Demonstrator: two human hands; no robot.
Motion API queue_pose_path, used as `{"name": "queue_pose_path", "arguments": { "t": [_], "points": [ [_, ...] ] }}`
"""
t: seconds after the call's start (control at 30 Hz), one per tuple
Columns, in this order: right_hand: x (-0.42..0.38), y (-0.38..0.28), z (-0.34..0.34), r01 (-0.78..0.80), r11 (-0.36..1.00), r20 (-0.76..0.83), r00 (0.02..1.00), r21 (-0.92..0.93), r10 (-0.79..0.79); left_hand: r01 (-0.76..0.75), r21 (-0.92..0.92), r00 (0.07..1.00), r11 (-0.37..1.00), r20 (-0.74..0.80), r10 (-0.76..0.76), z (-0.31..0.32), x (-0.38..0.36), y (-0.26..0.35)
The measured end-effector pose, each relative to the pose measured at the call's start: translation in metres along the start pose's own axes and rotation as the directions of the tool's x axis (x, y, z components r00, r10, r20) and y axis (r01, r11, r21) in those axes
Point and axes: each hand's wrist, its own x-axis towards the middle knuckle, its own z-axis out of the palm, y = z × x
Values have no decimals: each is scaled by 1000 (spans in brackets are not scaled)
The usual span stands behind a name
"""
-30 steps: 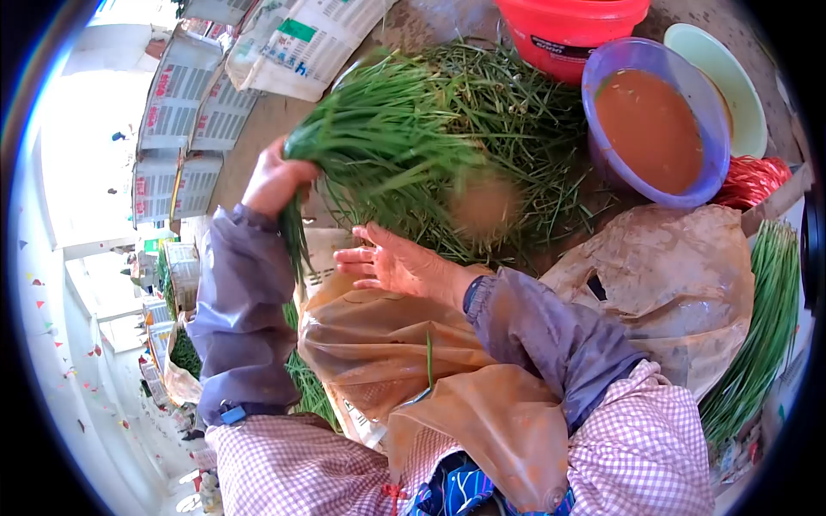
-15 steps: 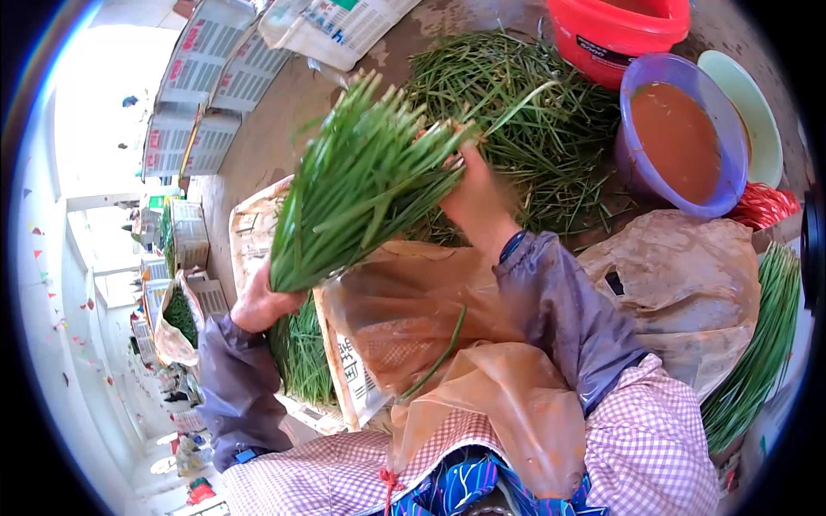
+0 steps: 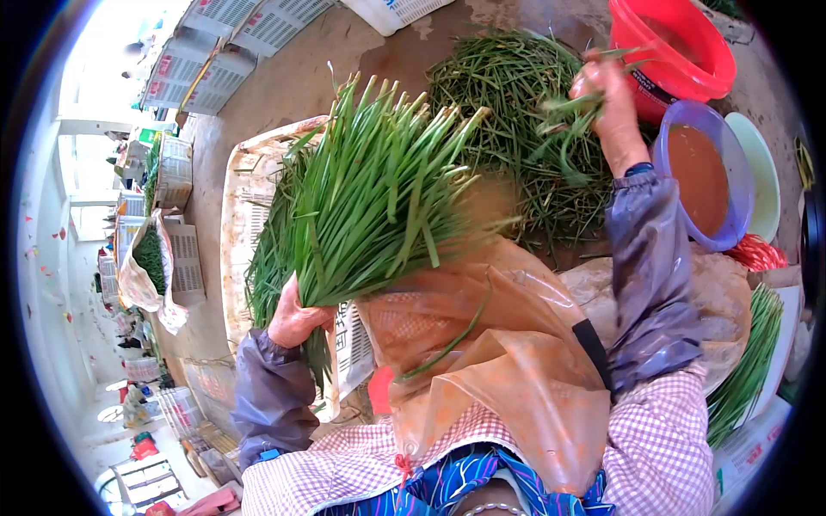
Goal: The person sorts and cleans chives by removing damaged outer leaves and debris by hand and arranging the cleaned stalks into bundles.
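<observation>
A thick bunch of garlic chives (image 3: pixel 370 189) fans out across the middle of the view, pale stem ends pointing up and to the right. My left hand (image 3: pixel 297 320) is closed around its leafy lower end, above a white plastic crate (image 3: pixel 239 202) that holds more greens. Up at the right, my right hand (image 3: pixel 609 107) grips a small tuft of loose leaves (image 3: pixel 572 116), slightly blurred. Below that hand spreads a heap of loose leaves (image 3: pixel 508 95) on the floor. One single leaf (image 3: pixel 456 344) lies on the orange plastic apron (image 3: pixel 516 378) over my lap.
A red tub (image 3: pixel 680 64), a purple basin of brown water (image 3: pixel 701 185) and a pale green basin (image 3: pixel 757 172) stand at the right. Red string (image 3: pixel 757 251) lies by them. More chives (image 3: pixel 744 370) rest at lower right. Stacked crates (image 3: pixel 194 77) stand at upper left.
My right hand has left the bunch and moved up and right over the heap with a tuft of leaves. The bunch, in my left hand, has fanned out wider and sits slightly lower.
</observation>
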Motion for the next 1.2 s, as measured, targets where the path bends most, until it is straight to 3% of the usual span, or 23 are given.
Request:
{"name": "queue_pose_path", "arguments": {
  "t": [0.03, 0.07, 0.1, 0.17, 0.2, 0.23, 0.3, 0.37, 0.47, 0.53, 0.57, 0.63, 0.7, 0.77, 0.83, 0.93, 0.97, 1.0, 1.03, 1.07, 1.1, 1.13, 1.2],
  "points": [
    [-8, 5, 11, -292, 846, -449, 891, -447, 70, -36, 6, 999, 999, -21, 36, 6, 0, -1],
    [-16, 27, 2, -262, 387, -324, 940, -884, -104, -72, 14, 997, 997, -38, 72, 12, -1, 2],
    [-24, 46, -8, -159, -235, -122, 979, -959, -163, -105, 19, 993, 994, -55, 106, 18, -1, 4],
    [-31, 43, 45, -22, -162, 84, 782, -987, -618, -86, 74, 987, 994, -128, 95, 30, -4, 5],
    [-44, 30, 96, 23, 210, -86, 866, -977, -493, -86, 118, 984, 989, -146, 103, 33, -7, 6],
    [-59, 24, 144, 8, 557, -198, 930, -830, -308, -88, 169, 980, 982, -160, 115, 36, -9, 6],
    [-77, 48, 191, 61, 509, -25, 987, -859, -161, -178, 156, 958, 972, -198, 207, 44, -9, -2],
    [-76, 80, 209, -62, 257, -74, 996, -964, -40, -208, 202, 945, 957, -211, 250, 49, -9, -5],
    [-66, 110, 201, -73, 651, -142, 988, -755, -54, -267, 280, 920, 922, -210, 330, 52, -10, -8],
    [-65, 107, 190, -9, 554, -102, 985, -832, -137, -228, 199, 937, 953, -221, 271, 50, -11, -12],
    [-65, 104, 181, 19, 500, -79, 981, -866, -175, -217, 186, 945, 958, -207, 254, 45, -12, -14],
    [-56, 99, 146, 189, 9, 180, 950, -982, -257, -191, 161, 959, 968, -177, 219, 36, -12, -18],
    [-42, 82, 105, 140, -207, 193, 945, -968, -264, -211, 155, 963, 965, -134, 232, 29, -10, -20],
    [-22, 75, 44, -93, -331, 18, 948, -939, -318, -195, 173, 967, 965, -132, 219, 25, -7, -23],
    [-15, 63, -29, -340, -368, -286, 938, -865, -194, -178, 164, 972, 970, -124, 199, 25, -7, -19],
    [-55, 61, -10, -257, -297, -234, 966, -920, -112, -236, 238, 954, 942, -130, 272, 28, -7, -21],
    [-58, 52, 16, -266, -198, -256, 964, -943, -75, -209, 222, 961, 952, -133, 242, 28, -7, -23],
    [-62, 54, 39, -152, 209, -195, 959, -966, -204, -185, 207, 967, 961, -138, 216, 27, -7, -24],
    [-66, 42, 73, -223, 471, -274, 961, -853, -41, -162, 195, 970, 967, -145, 192, 27, -6, -24],
    [-75, 35, 105, -338, 737, -258, 939, -586, 226, -169, 203, 969, 965, -145, 200, 30, -6, -20],
    [-83, 43, 136, -433, 721, -227, 901, -541, 370, -168, 194, 968, 967, -155, 199, 32, -6, -20],
    [-91, 56, 149, -113, 590, 50, 966, -799, 252, -170, 186, 966, 968, -165, 202, 35, -4, -19],
    [-93, 90, 171, 44, 510, 75, 996, -859, 39, -179, 194, 961, 965, -176, 214, 38, -5, -18]
  ]
}}
